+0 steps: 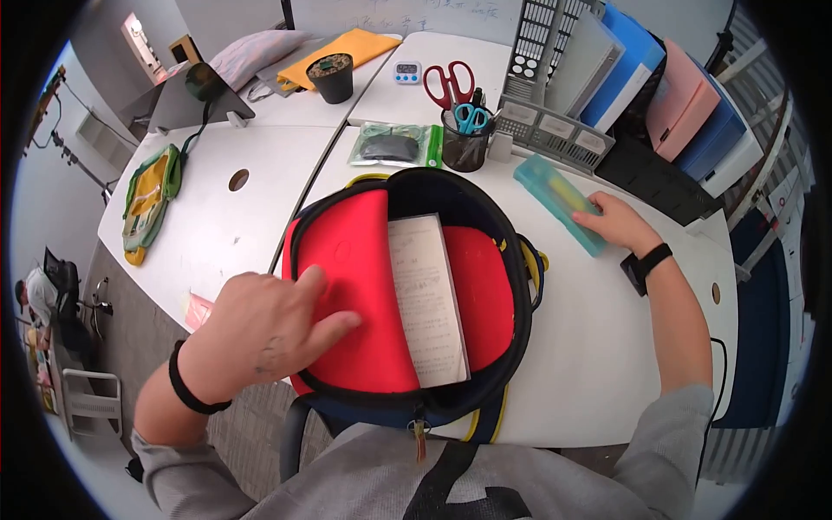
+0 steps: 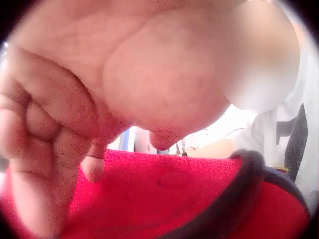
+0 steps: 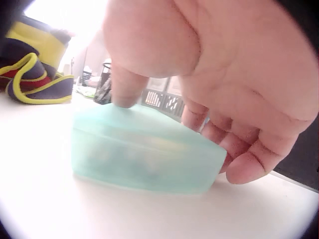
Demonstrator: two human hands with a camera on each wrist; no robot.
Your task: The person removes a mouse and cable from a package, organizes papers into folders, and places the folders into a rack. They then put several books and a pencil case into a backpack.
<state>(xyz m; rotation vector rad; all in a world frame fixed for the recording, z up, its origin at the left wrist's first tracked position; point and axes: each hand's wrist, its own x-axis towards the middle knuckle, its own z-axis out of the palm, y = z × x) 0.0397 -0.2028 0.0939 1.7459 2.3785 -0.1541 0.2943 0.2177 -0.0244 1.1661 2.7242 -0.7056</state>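
Observation:
A backpack (image 1: 404, 425) with a red lining stands unzipped on the white table. Inside it, a printed booklet (image 1: 425, 295) leans beside the red inner flap (image 1: 355, 286). My left hand (image 1: 256, 325) is over the flap's left side, thumb and index finger extended; in the left wrist view its fingers hang down beside the red fabric (image 2: 164, 184). Right of the backpack, my right hand (image 1: 617, 224) grips the near end of a translucent teal pencil case (image 1: 548, 192). The right wrist view has the pencil case (image 3: 144, 154) low over the tabletop, between thumb and fingers.
Behind the backpack are a bagged dark item (image 1: 389, 147), a mesh pen holder (image 1: 464, 152) with scissors, and a timer (image 1: 407, 72). File folders (image 1: 620, 65) stand in a rack at the back right. A potted plant (image 1: 332, 80) and a green-yellow pouch (image 1: 152, 204) lie leftward.

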